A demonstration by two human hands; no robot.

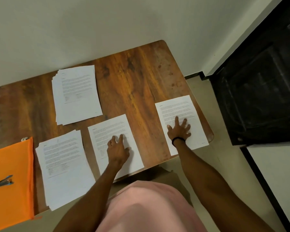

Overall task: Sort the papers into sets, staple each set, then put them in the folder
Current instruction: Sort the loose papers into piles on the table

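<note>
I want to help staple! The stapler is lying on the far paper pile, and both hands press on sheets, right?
Not there: the head view shows the stapler lying on the orange folder. The left hand and right hand do press on sheets.

The print on the papers (77, 94) is too blurred to read.

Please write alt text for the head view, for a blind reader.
A person's left hand rests on the middle sheet and the right hand on the right sheet, on a wooden table. Further left lie a far paper stack, a near paper stack, and an orange folder bearing a stapler.
</note>
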